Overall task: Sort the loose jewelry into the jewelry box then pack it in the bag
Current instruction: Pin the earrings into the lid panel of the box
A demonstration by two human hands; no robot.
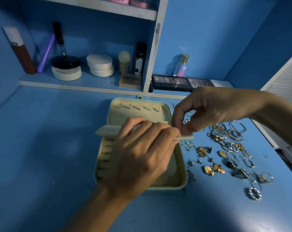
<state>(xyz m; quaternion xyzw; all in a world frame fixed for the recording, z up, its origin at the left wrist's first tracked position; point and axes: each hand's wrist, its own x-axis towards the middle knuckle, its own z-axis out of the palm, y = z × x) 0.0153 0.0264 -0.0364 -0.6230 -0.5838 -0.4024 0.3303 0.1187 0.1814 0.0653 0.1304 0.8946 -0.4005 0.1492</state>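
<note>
A mint-green jewelry box [182, 164] lies open on the blue desk, its cream lid [138, 109] up at the back. A cream earring panel [108, 131] sticks out sideways over the box. My left hand [142, 156] grips this panel from above. My right hand [209, 111] pinches something small at the panel's right end; what it is cannot be seen. Loose gold and silver jewelry [225, 156] is spread on the desk right of the box: rings, earrings, hoops and chains. No bag is in view.
A white shelf unit [85, 87] at the back holds round compacts [100, 64], bottles and tubes. Eyeshadow palettes [172, 82] and a perfume bottle [181, 66] stand behind the box. A white slatted surface [286, 84] borders the desk at right.
</note>
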